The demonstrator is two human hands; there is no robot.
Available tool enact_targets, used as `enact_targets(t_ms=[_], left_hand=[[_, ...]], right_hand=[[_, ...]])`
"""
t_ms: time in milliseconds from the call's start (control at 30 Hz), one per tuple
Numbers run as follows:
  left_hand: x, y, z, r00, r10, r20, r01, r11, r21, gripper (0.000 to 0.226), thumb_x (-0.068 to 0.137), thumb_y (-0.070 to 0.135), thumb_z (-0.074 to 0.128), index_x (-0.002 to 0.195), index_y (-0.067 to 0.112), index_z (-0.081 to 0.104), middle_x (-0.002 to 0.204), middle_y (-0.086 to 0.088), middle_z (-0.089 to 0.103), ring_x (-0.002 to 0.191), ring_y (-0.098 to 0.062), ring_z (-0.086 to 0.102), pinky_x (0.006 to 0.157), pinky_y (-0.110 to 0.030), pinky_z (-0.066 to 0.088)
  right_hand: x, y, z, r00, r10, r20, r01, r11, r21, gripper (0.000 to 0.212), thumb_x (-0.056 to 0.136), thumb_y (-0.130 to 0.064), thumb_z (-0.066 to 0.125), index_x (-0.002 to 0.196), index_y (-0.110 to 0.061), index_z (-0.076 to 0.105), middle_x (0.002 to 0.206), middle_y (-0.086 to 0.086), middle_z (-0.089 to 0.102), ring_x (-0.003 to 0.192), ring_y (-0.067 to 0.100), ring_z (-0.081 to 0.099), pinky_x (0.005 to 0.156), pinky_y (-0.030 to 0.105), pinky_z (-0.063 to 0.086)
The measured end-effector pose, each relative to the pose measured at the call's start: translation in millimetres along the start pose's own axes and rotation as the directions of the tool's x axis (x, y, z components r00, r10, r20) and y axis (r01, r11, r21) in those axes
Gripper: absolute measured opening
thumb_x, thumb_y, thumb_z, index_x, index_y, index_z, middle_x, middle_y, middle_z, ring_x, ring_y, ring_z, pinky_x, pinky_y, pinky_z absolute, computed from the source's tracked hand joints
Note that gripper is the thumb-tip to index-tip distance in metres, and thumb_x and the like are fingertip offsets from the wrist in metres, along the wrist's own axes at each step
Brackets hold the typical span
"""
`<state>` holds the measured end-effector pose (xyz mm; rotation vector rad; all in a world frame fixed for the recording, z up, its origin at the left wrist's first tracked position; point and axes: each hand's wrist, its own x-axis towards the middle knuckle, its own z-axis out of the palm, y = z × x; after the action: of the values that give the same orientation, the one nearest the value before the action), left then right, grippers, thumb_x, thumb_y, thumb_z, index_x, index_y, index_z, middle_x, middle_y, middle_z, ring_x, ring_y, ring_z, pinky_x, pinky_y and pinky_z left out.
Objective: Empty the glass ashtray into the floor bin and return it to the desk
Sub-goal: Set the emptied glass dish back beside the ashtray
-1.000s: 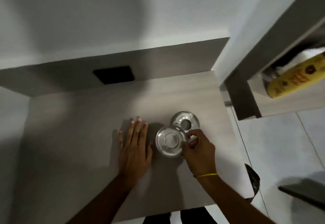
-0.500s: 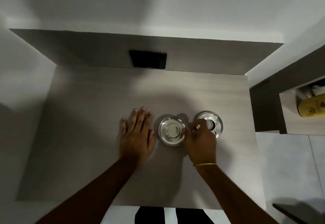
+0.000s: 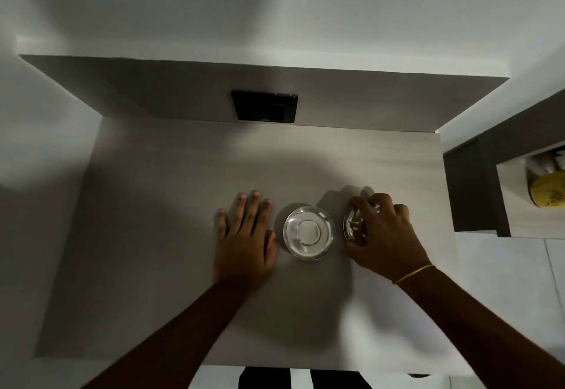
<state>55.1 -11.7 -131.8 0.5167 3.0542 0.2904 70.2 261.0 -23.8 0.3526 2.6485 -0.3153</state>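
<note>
the desk [image 3: 171, 236] is pale grey-beige with faint wood grain. the ashtray [image 3: 354, 225] under the right hand's fingers [image 3: 383, 202] is clear glass; a yellow thread [image 3: 412, 273] circles that wrist. the wall socket [image 3: 264, 109] is black.

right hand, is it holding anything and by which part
The right hand grips the ashtray by its rim, fingers over the far edge, thumb at the near edge. The left hand lies flat on the desk, holding nothing.

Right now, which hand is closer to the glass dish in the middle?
Left, narrowly. The left hand lies flat on the desk, its thumb almost touching the dish. The right hand is across a small gap, closed over the ashtray.
</note>
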Motion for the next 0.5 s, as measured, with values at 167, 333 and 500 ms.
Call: enact_targets(t_ms=[167, 333, 500], left_hand=[[0.6, -0.1, -1.5, 1.000, 0.019, -0.020, -0.019, 1.000, 0.002, 0.068, 0.104, 0.041, 0.046, 0.167, 0.019, 0.035, 0.180, -0.008, 0.025, 0.168, -0.032, 0.017, 0.129, -0.066, 0.020], [1.2, 0.9, -4.0, 1.000, 0.018, 0.002, -0.018, 1.000, -0.007, 0.067, 0.106, 0.043, 0.047, 0.167, 0.017, 0.037, 0.179, -0.010, 0.025, 0.167, -0.034, 0.018, 0.128, -0.068, 0.022], [3.0, -1.0, -3.6, 1.000, 0.014, 0.028, -0.013, 1.000, -0.020, 0.070, 0.106, 0.044, 0.046, 0.169, 0.018, 0.031, 0.180, -0.009, 0.022, 0.168, -0.032, 0.014, 0.130, -0.067, 0.019]], right_hand=[[-7.2, -26.5, -3.9, 0.983, -0.141, -0.120, 0.165, 0.960, 0.227, 0.090, 0.066, -0.060, 0.076, 0.146, -0.027, 0.051, 0.139, 0.006, 0.049, 0.119, 0.032, 0.054, 0.104, 0.039, 0.044], [-14.7, -71.8, 10.0, 0.966, -0.258, -0.030, 0.259, 0.952, 0.162, 0.092, 0.071, -0.054, 0.070, 0.155, -0.029, 0.042, 0.154, 0.006, 0.036, 0.134, 0.035, 0.041, 0.105, 0.047, 0.052], [-9.5, -81.5, 22.8, 0.966, -0.257, 0.000, 0.257, 0.965, 0.058, 0.090, 0.075, -0.051, 0.071, 0.156, -0.031, 0.040, 0.159, 0.008, 0.033, 0.139, 0.036, 0.036, 0.106, 0.049, 0.049]])
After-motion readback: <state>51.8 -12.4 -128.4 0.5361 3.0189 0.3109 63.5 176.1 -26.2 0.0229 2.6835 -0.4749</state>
